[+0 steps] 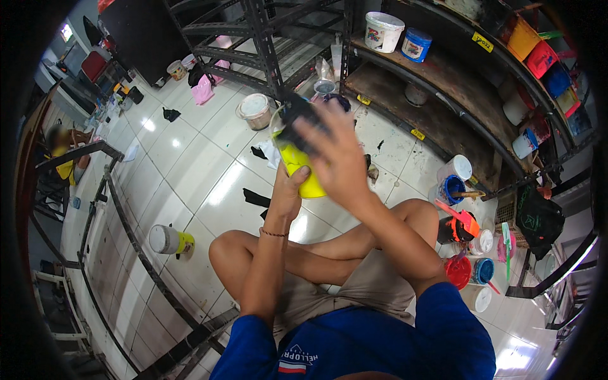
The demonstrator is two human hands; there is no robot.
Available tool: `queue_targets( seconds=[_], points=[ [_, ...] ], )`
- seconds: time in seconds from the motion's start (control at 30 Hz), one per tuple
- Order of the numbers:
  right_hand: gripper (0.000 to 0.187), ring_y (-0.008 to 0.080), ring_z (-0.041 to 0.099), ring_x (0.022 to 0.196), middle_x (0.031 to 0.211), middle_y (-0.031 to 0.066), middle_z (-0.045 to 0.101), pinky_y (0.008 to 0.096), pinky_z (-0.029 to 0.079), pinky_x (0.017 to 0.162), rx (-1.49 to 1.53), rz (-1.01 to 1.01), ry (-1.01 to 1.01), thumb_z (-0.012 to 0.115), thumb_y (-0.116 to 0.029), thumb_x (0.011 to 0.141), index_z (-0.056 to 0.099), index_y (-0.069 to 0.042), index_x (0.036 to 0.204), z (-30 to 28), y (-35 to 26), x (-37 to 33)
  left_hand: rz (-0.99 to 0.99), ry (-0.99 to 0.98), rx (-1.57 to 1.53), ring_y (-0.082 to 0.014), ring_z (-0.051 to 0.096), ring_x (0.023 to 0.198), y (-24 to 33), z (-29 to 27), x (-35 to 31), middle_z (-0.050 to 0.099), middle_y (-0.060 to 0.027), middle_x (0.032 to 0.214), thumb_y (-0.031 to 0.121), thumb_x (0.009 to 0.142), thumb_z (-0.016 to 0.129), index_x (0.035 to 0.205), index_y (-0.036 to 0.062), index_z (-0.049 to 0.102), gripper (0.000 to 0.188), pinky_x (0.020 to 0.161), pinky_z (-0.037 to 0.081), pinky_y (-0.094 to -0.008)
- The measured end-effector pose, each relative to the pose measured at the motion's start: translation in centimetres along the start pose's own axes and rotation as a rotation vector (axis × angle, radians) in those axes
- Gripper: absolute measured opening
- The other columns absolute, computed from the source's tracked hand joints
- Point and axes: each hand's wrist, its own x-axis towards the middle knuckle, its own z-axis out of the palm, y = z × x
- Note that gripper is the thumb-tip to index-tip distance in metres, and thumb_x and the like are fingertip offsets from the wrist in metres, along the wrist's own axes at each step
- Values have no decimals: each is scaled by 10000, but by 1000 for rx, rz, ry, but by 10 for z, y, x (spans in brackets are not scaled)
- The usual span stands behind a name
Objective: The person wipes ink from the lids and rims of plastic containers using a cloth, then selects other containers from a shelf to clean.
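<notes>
My left hand (pixel 290 191) grips a clear-rimmed tub of neon yellow paint (pixel 310 187), its thumb on the near side. The tub is held up in front of my crossed legs and looks tilted. My right hand (pixel 341 155) is smeared by motion over the tub's upper part. It holds a bunched black cloth (pixel 299 119) against the rim, and the cloth hides most of the opening. The right fingertips are blurred.
A lidded white bucket (pixel 253 111) stands beyond the tub. At my right are open paint pots, including a red one (pixel 457 271). A bucket lies on its side (pixel 166 239) at left. Black scraps (pixel 255 197) lie on the tiles. Metal shelves (pixel 405 107) rise at the back right.
</notes>
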Motion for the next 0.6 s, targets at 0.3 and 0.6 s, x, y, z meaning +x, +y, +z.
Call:
queue_targets(
  seconds=[0.3,0.6],
  points=[
    [352,292,620,1035,1309,212,569,323,462,910,581,639,144,571,-105,913,576,9,1246,9,34,13,203,97,19,-195,570,1094,-5,8,3,560,-120,1222,169,818,722,1322,8,373,634,975,455,-341],
    [423,330,500,1284,1458,210,430,325,403,1021,78,-7,65,549,-57,910,541,2,1328,1,-17,-4,173,-11,-62,-205,525,1230,-3,-24,0,522,-73,1372,163,867,678,1413,35,411,621,1049,424,-370]
  ],
)
